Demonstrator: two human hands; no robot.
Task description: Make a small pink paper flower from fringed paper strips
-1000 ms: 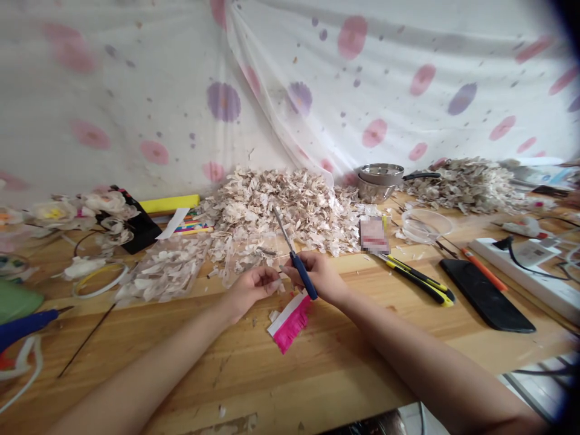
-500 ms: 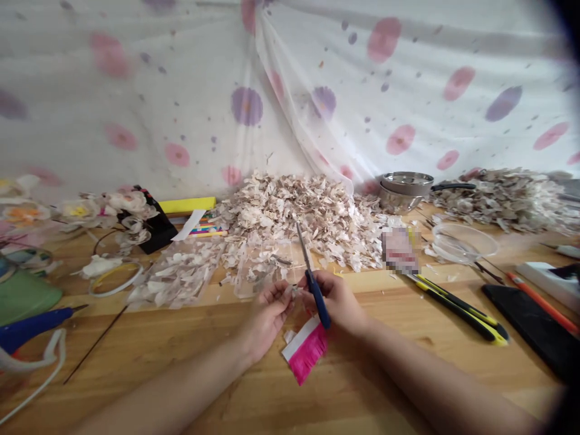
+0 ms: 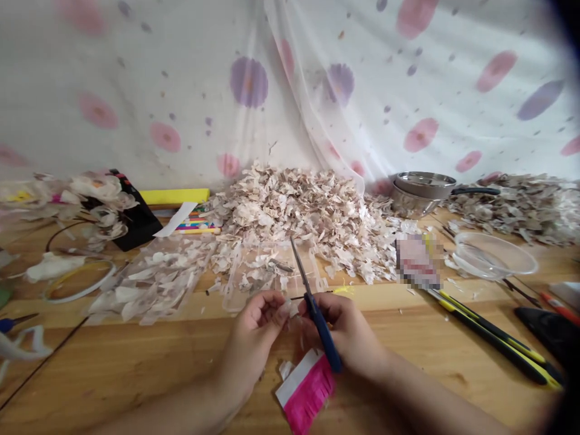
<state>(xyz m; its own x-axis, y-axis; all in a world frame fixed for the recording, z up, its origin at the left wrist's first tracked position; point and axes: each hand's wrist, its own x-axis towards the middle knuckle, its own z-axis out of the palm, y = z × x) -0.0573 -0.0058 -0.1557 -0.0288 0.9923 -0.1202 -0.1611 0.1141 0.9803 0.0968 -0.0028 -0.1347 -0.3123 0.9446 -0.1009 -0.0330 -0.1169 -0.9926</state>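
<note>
Pale scrap point(image 3: 286, 311) is pinched narrowly by left grip point(image 3: 256, 338), just beside the blades | blue-handled scissors point(image 3: 319, 338) are held shut-fisted by right grip point(image 3: 348, 335), long axis tilted away up-left | pink fringed paper point(image 3: 308, 393) is left near front of tabletop point(image 3: 136, 374)

Right hand point(image 3: 348, 338) — blue scissors point(image 3: 322, 341); left hand point(image 3: 256, 338) pinching pale scrap point(image 3: 286, 309)

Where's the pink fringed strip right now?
In the head view, the pink fringed strip lies on the wooden workbench at the bottom edge, just below the right hand and the blue-handled scissors.
</note>
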